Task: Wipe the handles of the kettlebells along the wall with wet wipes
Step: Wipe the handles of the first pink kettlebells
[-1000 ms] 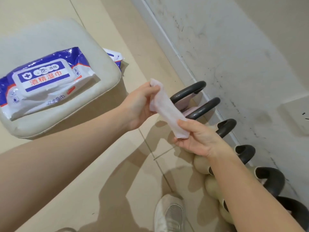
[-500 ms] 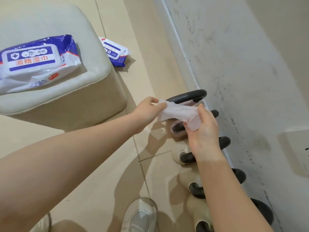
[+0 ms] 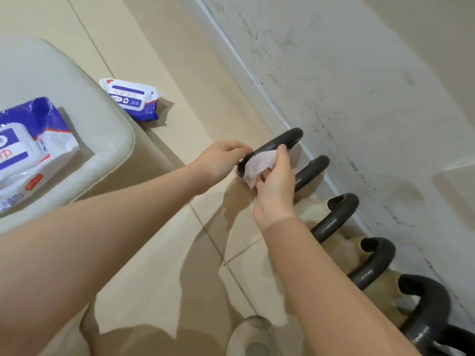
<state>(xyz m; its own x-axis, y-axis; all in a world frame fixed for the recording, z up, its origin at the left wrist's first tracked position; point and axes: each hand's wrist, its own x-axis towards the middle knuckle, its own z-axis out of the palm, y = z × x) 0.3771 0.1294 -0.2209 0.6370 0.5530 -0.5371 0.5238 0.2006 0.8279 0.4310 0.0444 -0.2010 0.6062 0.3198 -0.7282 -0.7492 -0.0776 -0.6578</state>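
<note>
Wet wipe (image 3: 258, 164) is laid over the near end of the farthest kettlebell handle (image 3: 276, 145), center frame, right by the wall (image 3: 359, 98). Right hand (image 3: 275, 186) has fingers closed on the wipe, thumb on top, pinching it vs. the bar. Left hand (image 3: 221, 160) has fingertips bunched together at the wipe's left edge & the handle end; can't tell if it grips the wipe or just steadies the bar.

Doing it well, imo: wrap the wipe fully round the bar, not only the top face, then slide w/ firm squeeze along the whole arc, incl. underside & both bends where it meets the bell. Left hand should hold the kettlebell so it doesn't rock into the next one. Refold to a clean face before moving on.

Four more black handles run lower right along the wall, looks like none done yet.

Writing: big wipes pack (image 3: 28, 150) on the pale cushioned stool (image 3: 97, 140), left edge, shows a red "巾", rest cut off. Smaller pack (image 3: 132, 98) on the floor, upper left, has blue band w/ text upside down, not legible.
</note>
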